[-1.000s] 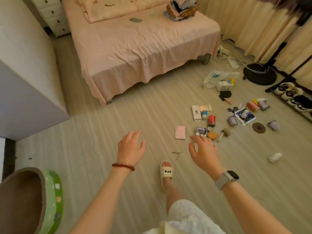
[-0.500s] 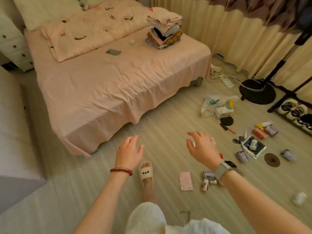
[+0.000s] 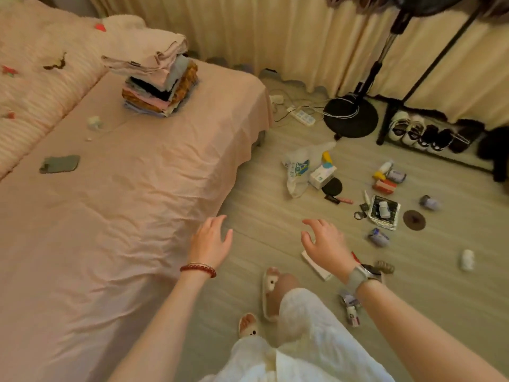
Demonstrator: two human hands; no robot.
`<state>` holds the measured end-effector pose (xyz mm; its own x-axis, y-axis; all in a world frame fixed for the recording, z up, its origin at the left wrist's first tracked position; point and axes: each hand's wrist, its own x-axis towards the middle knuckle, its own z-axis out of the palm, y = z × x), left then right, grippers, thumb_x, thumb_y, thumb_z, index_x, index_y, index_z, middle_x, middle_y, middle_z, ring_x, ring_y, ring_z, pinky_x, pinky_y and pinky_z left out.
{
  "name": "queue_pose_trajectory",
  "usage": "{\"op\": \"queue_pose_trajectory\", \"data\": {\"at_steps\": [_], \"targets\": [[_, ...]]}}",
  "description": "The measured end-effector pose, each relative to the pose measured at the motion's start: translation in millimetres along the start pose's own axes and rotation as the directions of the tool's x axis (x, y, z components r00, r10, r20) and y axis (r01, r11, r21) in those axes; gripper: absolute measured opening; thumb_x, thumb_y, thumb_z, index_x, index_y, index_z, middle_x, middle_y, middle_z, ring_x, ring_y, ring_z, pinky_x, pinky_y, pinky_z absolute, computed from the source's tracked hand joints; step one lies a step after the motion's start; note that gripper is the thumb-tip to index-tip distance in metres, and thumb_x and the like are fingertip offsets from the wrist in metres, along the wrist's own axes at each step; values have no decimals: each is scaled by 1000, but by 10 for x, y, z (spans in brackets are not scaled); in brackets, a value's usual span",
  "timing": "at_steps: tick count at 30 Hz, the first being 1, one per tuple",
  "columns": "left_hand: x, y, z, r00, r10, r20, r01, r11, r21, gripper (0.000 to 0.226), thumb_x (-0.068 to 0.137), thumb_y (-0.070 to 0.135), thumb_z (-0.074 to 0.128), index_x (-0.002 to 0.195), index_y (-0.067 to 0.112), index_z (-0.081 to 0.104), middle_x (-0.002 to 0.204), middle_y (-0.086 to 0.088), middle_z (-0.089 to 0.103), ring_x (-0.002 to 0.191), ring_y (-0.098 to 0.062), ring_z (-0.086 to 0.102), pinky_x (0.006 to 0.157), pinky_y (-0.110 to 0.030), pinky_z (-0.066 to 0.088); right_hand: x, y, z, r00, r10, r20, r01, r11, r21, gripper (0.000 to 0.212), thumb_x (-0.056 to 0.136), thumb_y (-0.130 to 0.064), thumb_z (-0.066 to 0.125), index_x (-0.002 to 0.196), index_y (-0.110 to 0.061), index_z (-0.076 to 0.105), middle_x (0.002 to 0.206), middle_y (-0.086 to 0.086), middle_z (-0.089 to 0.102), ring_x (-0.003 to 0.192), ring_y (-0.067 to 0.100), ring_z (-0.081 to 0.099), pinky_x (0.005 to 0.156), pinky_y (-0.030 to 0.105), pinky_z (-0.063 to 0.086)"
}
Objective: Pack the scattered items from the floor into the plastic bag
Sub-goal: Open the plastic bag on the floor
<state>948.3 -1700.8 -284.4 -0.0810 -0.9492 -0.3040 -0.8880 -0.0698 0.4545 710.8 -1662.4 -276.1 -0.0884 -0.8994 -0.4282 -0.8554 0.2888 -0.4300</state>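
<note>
Hovering over the floor (image 3: 261, 216), both hands are empty: left hand (image 3: 210, 242) beside the bed (image 3: 124, 202), fingers loosely spread; right hand (image 3: 325, 244) fingers relaxed and apart, holding nothing. Plastic bag (image 3: 298, 165) lies crumpled on the floor ahead, touching a white box (image 3: 321, 173). Small bottles, packets and a dark disc (image 3: 414, 219) lie scattered further right.

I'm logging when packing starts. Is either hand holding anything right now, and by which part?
Nothing is held. The left hand and right hand both hover open above the floor; the plastic bag lies untouched ahead.
</note>
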Motion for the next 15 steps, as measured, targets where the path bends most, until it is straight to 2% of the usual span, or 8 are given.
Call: {"op": "queue_pose_trajectory", "data": {"at_steps": [4,10,15], "targets": [[1074,312,81,989,92,113,-92,996,-3,42,92,26,47,131,11,44,134,-11,47,123,-27,43,103,-39,36,849,171,-162,989,144,-20,-142,987,80,41,94,-30,37,133,-17,41,133,7,49,124,24,43,103,43,36],[2774,796,84,955,113,276,-128,991,39,43,92,26,46,132,10,42,134,-12,46,122,-26,45,103,-36,36,2389,326,-591,961,278,5,-273,940,203,43,93,-27,41,133,-14,41,135,10,49,125,26,44,104,45,38],[4010,1432,-7,929,210,305,-228,973,25,42,92,24,46,131,9,43,132,-13,48,123,-26,44,102,-32,34,3301,425,-1081,928,372,-16,-350,886,305,42,92,-24,41,132,-11,43,134,13,50,124,29,44,102,46,38]]}}
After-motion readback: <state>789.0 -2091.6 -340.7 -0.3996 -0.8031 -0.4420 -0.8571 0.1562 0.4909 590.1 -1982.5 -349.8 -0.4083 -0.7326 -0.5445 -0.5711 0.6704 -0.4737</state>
